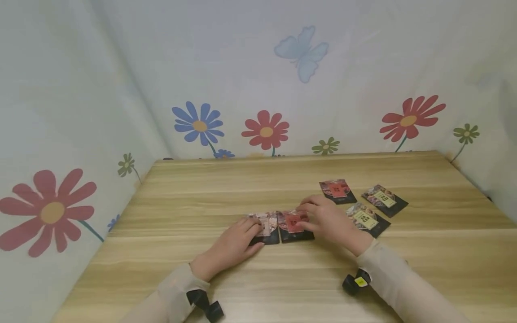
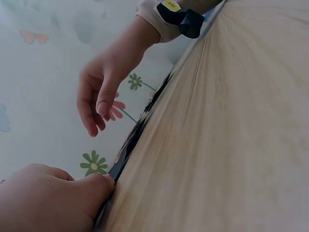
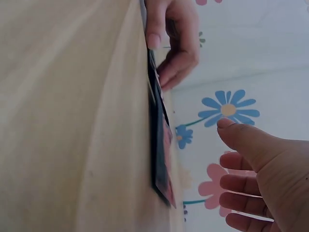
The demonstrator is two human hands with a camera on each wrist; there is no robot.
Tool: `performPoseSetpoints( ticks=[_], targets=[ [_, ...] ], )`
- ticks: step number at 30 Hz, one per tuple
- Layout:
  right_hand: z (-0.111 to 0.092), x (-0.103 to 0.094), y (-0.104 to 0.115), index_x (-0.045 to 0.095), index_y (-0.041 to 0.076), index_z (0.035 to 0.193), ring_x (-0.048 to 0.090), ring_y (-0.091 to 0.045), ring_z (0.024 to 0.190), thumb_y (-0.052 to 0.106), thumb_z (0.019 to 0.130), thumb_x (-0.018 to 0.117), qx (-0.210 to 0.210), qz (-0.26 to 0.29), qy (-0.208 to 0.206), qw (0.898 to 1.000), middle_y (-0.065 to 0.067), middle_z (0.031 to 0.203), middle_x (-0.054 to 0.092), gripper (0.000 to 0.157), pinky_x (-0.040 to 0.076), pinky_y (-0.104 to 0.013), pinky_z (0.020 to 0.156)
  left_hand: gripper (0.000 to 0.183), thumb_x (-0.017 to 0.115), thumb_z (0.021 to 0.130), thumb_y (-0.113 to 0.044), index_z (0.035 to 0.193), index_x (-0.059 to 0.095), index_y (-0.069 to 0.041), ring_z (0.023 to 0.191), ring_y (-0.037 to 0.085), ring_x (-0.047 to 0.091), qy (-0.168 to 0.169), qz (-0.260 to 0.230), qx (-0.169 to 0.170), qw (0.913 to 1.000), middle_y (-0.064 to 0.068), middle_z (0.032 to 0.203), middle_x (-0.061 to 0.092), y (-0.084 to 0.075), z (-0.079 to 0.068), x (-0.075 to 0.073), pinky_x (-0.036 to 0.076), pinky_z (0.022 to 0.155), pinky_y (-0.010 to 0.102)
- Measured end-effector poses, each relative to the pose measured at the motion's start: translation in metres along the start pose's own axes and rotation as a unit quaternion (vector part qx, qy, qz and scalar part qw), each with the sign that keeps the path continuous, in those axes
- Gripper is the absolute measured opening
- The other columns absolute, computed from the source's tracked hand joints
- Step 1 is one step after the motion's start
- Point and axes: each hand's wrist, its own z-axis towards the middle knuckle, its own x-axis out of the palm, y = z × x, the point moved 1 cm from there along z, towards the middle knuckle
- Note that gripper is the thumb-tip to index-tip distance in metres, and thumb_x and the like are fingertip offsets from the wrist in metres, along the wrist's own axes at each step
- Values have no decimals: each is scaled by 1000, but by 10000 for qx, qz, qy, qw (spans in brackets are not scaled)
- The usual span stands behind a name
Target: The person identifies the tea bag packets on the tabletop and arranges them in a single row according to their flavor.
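Note:
Two flat black packets with food pictures lie side by side on the table. My left hand (image 1: 236, 240) holds the left packet (image 1: 271, 228), which has a pale pink label. Its thumb is at the near edge and its curled fingers are on top, covering the left part. Over the right end of the red-labelled packet (image 1: 294, 226) is my right hand (image 1: 329, 222). In the right wrist view the right hand (image 3: 275, 179) is raised off the packet (image 3: 163, 159), its fingers loosely bent and nothing between them.
Right of the hands lie another red-labelled packet (image 1: 337, 191) and two yellow-labelled packets, one farther right (image 1: 384, 200) and one nearer (image 1: 367, 220), partly behind the right hand. The wooden table (image 1: 194, 188) meets a flowered cloth wall (image 1: 226, 58). Both wrists carry black cameras.

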Motion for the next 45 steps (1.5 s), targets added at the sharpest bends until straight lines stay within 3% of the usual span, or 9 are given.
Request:
performPoseSetpoints(
  ticks=[7, 21, 28, 36, 45],
  targets=[
    [1, -15, -19, 71, 8, 107, 62, -26, 102, 30, 81, 77, 181, -65, -20, 9998, -9, 108, 65, 35, 54, -44, 89, 35, 60, 92, -36, 114, 61, -9, 112, 22, 57, 36, 56, -10, 10000, 7, 117, 61, -3, 3, -1, 49, 101, 35],
    [-2, -33, -57, 68, 5, 113, 57, -36, 117, 25, 87, 70, 830, -296, 674, 9938, -19, 126, 61, 32, 52, -50, 94, 37, 59, 93, -38, 117, 61, -9, 114, 21, 56, 117, 3, -54, 9999, 6, 119, 61, -9, 2, -4, 47, 104, 34],
    [-5, -31, -72, 64, 4, 122, 56, -38, 118, 24, 88, 70, 1061, -325, 889, 9898, -20, 129, 59, 40, 51, -53, 94, 39, 59, 93, -39, 118, 61, -9, 116, 22, 56, 188, -4, -87, 9998, 6, 120, 61, -10, 2, -5, 47, 105, 34],
    [-8, -28, -82, 53, 7, 136, 45, -45, 128, 25, 90, 67, 1240, -288, 1256, 9839, -24, 138, 51, 52, 41, -60, 104, 38, 59, 93, -39, 117, 62, -10, 116, 21, 56, 241, 16, -148, 9996, 5, 120, 61, -10, -1, -3, 46, 105, 34],
    [-7, -22, -94, 50, 5, 138, 51, -48, 120, 31, 90, 66, 1547, -344, 1419, 9771, -30, 132, 53, 57, 45, -61, 97, 39, 58, 93, -39, 118, 62, -10, 116, 20, 56, 219, 48, -161, 9996, 5, 120, 61, -7, -2, -5, 47, 105, 34]
  ],
)
